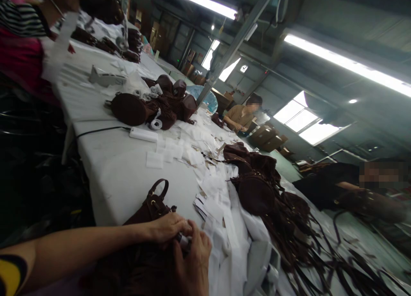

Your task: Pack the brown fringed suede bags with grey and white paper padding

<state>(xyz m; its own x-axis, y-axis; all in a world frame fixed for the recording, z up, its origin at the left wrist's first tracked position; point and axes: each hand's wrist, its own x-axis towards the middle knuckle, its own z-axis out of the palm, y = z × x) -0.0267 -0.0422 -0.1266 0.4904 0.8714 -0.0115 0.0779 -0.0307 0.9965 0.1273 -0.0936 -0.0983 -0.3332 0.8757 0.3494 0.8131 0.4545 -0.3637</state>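
Note:
A dark brown suede bag [148, 210] with a small loop handle lies at the near edge of the white-covered table [128, 167]. My left hand [168, 227] rests on the bag with its fingers curled. My right hand [192, 261] meets it from below, fingers closed too. Between the two hands a small pale object [184, 241] shows; I cannot make out what it is. White paper tags [212, 204] lie scattered just beyond my hands.
A heap of brown fringed bags [257, 180] lies right of the tags, another pile [154, 105] farther up the table, beside a white power strip [143, 134]. A person in stripes stands at the far left; other workers sit at the right and at a far table.

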